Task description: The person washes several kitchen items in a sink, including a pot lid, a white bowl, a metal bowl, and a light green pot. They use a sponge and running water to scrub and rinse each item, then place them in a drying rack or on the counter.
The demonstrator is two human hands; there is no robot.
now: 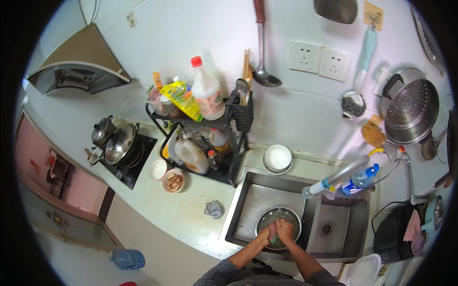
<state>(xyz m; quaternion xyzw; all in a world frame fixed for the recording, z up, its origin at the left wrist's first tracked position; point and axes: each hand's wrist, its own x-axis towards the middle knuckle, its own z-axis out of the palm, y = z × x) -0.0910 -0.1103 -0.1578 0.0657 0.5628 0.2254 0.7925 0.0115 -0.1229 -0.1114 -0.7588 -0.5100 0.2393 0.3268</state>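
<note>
Both of my hands are together over a round metal basin (300, 222) in the larger left bowl of the sink (264, 193). Cloudy water (266, 216) fills part of the basin. A soft pinkish item (273, 229) is squeezed between my left hand (264, 236) and my right hand (284, 230); whether it is cloth or food I cannot tell. Something greenish shows just below it in the water, blurred. The faucet spout (316, 187) points down over the divider to the right of the basin.
White bowls (278, 157) are stacked behind the sink. Left of it are a crumpled grey plastic bag (214, 209), a bowl of brown food pieces (174, 181) and a black rack (229, 178) of bottles. Pots stand on the cooktop (137, 169). A blue-capped bottle (357, 181) stands behind the faucet.
</note>
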